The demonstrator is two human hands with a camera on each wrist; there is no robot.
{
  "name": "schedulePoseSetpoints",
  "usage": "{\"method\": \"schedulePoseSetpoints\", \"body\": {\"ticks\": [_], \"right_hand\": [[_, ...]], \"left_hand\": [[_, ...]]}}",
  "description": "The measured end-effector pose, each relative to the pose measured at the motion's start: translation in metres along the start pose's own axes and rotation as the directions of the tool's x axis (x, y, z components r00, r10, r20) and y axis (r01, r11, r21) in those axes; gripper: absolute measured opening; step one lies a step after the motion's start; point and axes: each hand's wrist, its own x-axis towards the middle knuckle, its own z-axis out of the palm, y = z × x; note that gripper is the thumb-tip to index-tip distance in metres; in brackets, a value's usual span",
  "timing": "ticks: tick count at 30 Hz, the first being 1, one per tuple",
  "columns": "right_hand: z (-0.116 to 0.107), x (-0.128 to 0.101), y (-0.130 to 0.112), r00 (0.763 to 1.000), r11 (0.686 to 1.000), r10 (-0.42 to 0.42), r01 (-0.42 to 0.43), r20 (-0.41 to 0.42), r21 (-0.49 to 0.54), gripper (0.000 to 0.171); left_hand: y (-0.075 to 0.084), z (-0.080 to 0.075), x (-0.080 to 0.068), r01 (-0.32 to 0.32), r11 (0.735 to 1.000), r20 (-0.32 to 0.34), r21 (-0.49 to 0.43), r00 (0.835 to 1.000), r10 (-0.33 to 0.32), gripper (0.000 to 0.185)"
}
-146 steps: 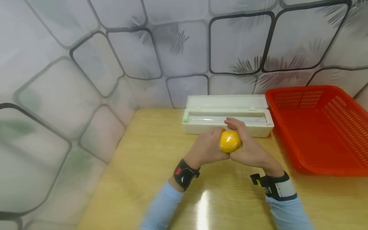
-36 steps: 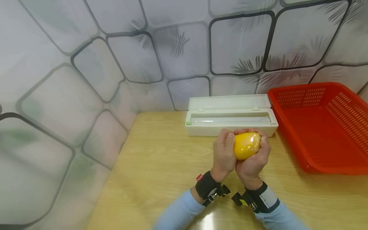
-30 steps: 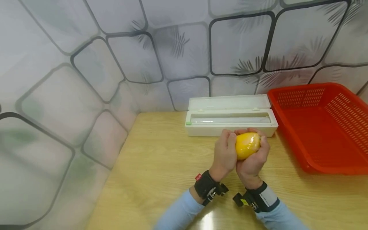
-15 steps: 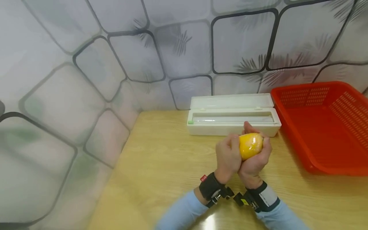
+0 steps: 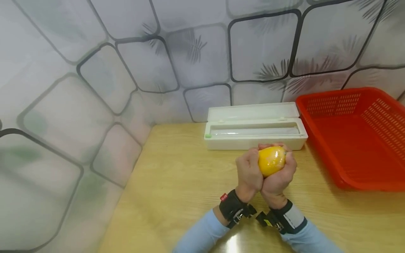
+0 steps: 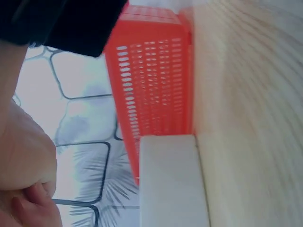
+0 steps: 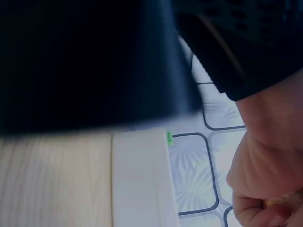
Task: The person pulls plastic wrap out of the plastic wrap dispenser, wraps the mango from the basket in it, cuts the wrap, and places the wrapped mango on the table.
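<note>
In the head view a smooth, rounded yellow fruit [image 5: 271, 161] with a shiny clear film over it is held up between both hands, in front of the white box. My left hand [image 5: 250, 172] grips its left side, thumb on top. Curled around the right side and underneath is my right hand [image 5: 280, 177]; the two hands meet below the fruit. Both wrist views catch only part of a hand: the left hand [image 6: 28, 175] at the left edge, the right hand [image 7: 265, 179] at the right edge.
A white cling film dispenser [image 5: 253, 143], lid raised and a film roll inside, stands against the patterned wall just beyond the hands. To its right is a red plastic basket [image 5: 329, 158] with slotted sides. All rest on a wooden table [image 5: 171, 182].
Since the oldest frame, the hands have shifted slightly right and more of the fruit shows. Half a second ago right-hand fingers stuck up behind it; now they lie curled against it.
</note>
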Motion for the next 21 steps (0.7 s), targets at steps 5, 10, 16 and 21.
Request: {"method": "schedulePoseSetpoints", "body": {"ticks": [5,10,16,21], "right_hand": [[-0.001,0.003,0.004,0.995,0.994,0.098,-0.1,-0.032,-0.049,0.034],[0.0,0.011,0.001,0.989,0.986,0.14,-0.144,-0.049,-0.085,0.034],[0.002,0.018,-0.01,0.948,0.956,0.287,-0.276,-0.139,0.096,0.037],[0.008,0.016,-0.017,0.883,0.878,0.436,-0.376,-0.171,0.294,0.04]], "left_hand": [[-0.002,-0.005,0.008,0.091,0.993,0.038,0.075,0.995,-0.094,0.038],[0.002,-0.011,0.021,0.234,0.972,0.124,0.025,0.964,-0.235,0.03],[0.004,-0.017,0.019,0.141,0.99,0.107,-0.002,0.984,-0.14,0.035],[-0.001,-0.011,0.013,-0.049,0.982,0.011,-0.18,0.999,0.052,0.034]]}}
